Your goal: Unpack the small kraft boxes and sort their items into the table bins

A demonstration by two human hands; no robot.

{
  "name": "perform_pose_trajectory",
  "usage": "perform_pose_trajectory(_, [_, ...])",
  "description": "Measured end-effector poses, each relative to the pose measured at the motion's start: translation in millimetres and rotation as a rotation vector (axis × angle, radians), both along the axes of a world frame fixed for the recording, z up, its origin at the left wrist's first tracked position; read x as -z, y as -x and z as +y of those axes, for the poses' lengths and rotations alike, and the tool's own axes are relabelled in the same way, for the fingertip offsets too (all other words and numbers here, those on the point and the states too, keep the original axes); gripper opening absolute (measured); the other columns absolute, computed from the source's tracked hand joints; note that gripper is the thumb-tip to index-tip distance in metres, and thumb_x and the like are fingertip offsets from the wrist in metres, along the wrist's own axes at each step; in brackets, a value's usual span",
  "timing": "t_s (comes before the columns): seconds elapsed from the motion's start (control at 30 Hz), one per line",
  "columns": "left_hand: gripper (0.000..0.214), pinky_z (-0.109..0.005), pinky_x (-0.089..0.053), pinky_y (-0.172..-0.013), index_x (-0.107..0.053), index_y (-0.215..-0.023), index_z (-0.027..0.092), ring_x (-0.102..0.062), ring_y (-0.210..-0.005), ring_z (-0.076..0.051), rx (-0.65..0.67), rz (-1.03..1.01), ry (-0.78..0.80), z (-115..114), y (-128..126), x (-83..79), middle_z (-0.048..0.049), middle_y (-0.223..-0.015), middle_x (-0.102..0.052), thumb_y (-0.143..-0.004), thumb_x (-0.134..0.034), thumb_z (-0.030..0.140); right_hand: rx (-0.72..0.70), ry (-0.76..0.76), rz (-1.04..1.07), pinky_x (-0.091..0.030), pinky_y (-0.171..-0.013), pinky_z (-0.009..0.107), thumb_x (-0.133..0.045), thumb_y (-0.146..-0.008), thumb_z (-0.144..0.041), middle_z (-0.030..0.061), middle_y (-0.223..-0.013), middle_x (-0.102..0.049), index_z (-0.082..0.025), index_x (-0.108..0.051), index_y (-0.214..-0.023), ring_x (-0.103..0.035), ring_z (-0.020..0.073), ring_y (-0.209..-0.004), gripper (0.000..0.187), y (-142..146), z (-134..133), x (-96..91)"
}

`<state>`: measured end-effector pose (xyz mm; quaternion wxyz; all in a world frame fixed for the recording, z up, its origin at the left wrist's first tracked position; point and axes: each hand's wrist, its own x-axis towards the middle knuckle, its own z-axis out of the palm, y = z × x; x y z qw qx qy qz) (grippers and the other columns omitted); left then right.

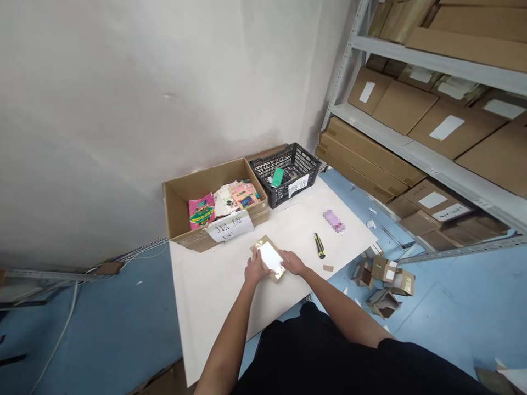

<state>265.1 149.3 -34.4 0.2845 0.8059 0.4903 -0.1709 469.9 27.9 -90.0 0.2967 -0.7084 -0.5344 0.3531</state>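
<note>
A small flat gold-edged packet with a white face (269, 256) lies on the white table (206, 291). My left hand (256, 270) grips its near left edge with fingers curled. My right hand (291, 261) holds its right side, fingers closed against it. Both forearms reach in from the bottom of the view.
A cardboard box (181, 206) with colourful booklets and a paper label stands at the table's back. A black plastic crate (288, 173) sits beside it. A utility knife (319, 245) and a pink item (333, 220) lie to the right. Torn small boxes (385, 277) litter the blue floor. Shelves of cartons (432, 120) stand right.
</note>
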Motion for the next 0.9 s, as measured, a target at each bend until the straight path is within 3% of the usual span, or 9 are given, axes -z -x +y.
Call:
perform_pose_trajectory(0.17, [0.117, -0.045, -0.046, -0.113, -0.012, -0.170, 0.025, -0.042, -0.150, -0.040, -0.071, -0.021, -0.092, -28, -13, 8.9, -0.0144, -0.179, -0.004, -0.080, -0.077, 0.063, 0.241, 0.070, -0.212, -0.031, -0.127, 0.051, -0.051, -0.100, -0.032, 0.0135, -0.158, -0.053, -0.019, -0.048, -0.159, -0.042, 0.0291, -0.152, 0.060, -89, -3, -0.5])
perform_pose_trajectory(0.3, [0.116, -0.044, -0.050, -0.108, -0.009, -0.171, 0.023, -0.053, -0.142, -0.039, -0.111, -0.003, -0.094, -41, -26, 10.0, -0.0164, -0.179, -0.004, -0.083, -0.072, 0.066, 0.376, 0.382, -0.250, -0.041, -0.118, 0.041, -0.053, -0.100, -0.028, 0.0162, -0.154, -0.056, -0.016, -0.046, -0.158, -0.051, 0.0287, -0.144, 0.059, -161, -24, 8.5])
perform_pose_trajectory(0.4, [0.118, -0.043, -0.055, -0.101, -0.005, -0.171, 0.024, -0.058, -0.138, -0.038, -0.139, 0.044, -0.049, -42, -32, 8.4, -0.0176, -0.179, -0.001, -0.083, -0.072, 0.066, 0.405, 0.599, -0.249, -0.049, -0.106, 0.038, -0.057, -0.100, -0.030, 0.0187, -0.146, -0.060, -0.017, -0.047, -0.155, -0.058, 0.0305, -0.135, 0.057, -186, -38, 19.9])
perform_pose_trajectory(0.53, [0.125, -0.040, -0.058, -0.095, 0.001, -0.171, 0.025, -0.058, -0.140, -0.037, -0.159, 0.070, -0.001, -39, -35, 4.8, -0.0199, -0.178, 0.003, -0.081, -0.075, 0.068, 0.393, 0.676, -0.229, -0.051, -0.096, 0.035, -0.066, -0.095, -0.027, 0.0209, -0.138, -0.062, -0.016, -0.053, -0.139, -0.062, 0.0306, -0.128, 0.048, -191, -40, 30.5])
perform_pose_trajectory(0.67, [0.124, -0.038, -0.060, -0.091, 0.006, -0.171, 0.026, -0.049, -0.148, -0.037, -0.176, 0.109, 0.038, -41, -39, -1.5, -0.0184, -0.178, 0.006, -0.084, -0.075, 0.062, 0.342, 0.720, -0.132, -0.053, -0.083, 0.031, -0.070, -0.091, -0.024, 0.0158, -0.118, -0.072, -0.017, -0.053, -0.128, -0.072, 0.0275, -0.106, 0.041, -184, -19, 30.2])
perform_pose_trajectory(0.77, [0.124, -0.036, -0.059, -0.090, 0.009, -0.170, 0.024, -0.048, -0.149, -0.036, -0.193, 0.110, 0.088, -43, -43, -5.7, -0.0179, -0.177, 0.009, -0.085, -0.075, 0.057, 0.283, 0.564, -0.061, -0.053, -0.084, 0.028, -0.064, -0.097, -0.029, 0.0094, -0.113, -0.075, -0.020, -0.050, -0.128, -0.073, 0.0234, -0.104, 0.035, -166, 4, 17.2])
perform_pose_trajectory(0.9, [0.126, -0.037, -0.058, -0.094, 0.012, -0.169, 0.023, -0.047, -0.150, -0.035, -0.218, 0.094, 0.139, -45, -47, -7.2, -0.0178, -0.176, 0.016, -0.085, -0.076, 0.053, 0.120, 0.228, 0.078, -0.054, -0.087, 0.030, -0.051, -0.101, -0.026, 0.0021, -0.110, -0.076, -0.025, -0.039, -0.148, -0.073, 0.0200, -0.094, 0.048, -114, 32, -21.1])
